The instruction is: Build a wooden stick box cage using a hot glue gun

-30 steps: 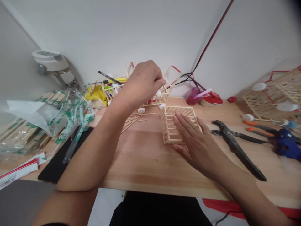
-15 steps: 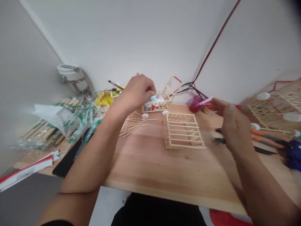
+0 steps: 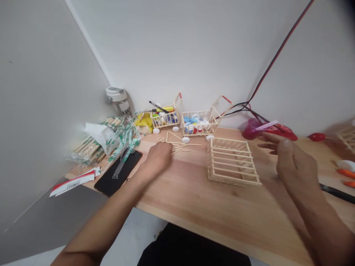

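Note:
My left hand (image 3: 160, 157) is down at the table beside a loose pile of thin wooden sticks (image 3: 180, 147). Its fingers are curled, and what they hold, if anything, is hidden. Right of the pile stands a slatted wooden-stick basket frame (image 3: 234, 162), which neither hand touches. My right hand (image 3: 296, 159) hovers to the right of this frame, fingers stretched out and apart, with nothing seen in them. Just beyond its fingertips is a translucent purple cup (image 3: 251, 129) with a pale pink stick (image 3: 266, 126) leaning out of it.
Two small stick carts, one with bottle caps (image 3: 198, 123) and one with pens (image 3: 166, 116), stand by the wall. At left are bagged sticks (image 3: 94, 147), a black phone-like slab (image 3: 118, 177) and a bottle (image 3: 119, 101). Black-handled pliers (image 3: 337, 193) lie at right.
My left hand has come down from above the carts to the stick pile. The right hand's fingers have spread near the cup. The view has shifted to the left.

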A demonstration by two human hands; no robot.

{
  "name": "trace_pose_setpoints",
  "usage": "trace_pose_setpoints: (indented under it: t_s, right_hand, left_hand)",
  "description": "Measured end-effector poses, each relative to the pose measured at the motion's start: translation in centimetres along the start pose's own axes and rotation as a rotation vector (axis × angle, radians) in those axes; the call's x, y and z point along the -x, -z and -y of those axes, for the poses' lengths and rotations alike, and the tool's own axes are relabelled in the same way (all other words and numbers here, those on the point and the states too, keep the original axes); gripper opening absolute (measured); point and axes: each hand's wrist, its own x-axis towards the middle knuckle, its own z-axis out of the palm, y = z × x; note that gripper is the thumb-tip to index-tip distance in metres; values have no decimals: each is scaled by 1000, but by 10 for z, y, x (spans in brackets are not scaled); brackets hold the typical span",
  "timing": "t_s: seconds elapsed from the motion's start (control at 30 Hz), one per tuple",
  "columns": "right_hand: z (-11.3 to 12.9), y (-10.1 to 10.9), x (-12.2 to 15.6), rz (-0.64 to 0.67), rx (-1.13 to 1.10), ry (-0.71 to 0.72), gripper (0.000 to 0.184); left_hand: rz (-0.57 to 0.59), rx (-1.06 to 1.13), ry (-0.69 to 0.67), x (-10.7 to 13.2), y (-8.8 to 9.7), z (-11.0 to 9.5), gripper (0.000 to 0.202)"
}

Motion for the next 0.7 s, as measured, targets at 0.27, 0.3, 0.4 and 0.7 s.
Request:
trace_pose_setpoints:
  t_s: [0.27, 0.3, 0.4, 0.7]
  right_hand:
    - [0, 0, 1, -13, 16, -12, 51]
    - [0, 0, 0, -13, 17, -8, 51]
    - [-2, 1, 0, -10, 16, -1, 49]
    - [-7, 0, -2, 8, -9, -20, 51]
  left_hand:
    - [14, -54, -29, 11, 4, -5, 19]
    - [10, -57, -34, 10, 4, -3, 19]
    - [-47, 30, -103, 7, 10, 4, 18]
    - [-251, 514, -494, -27, 56, -51, 12]
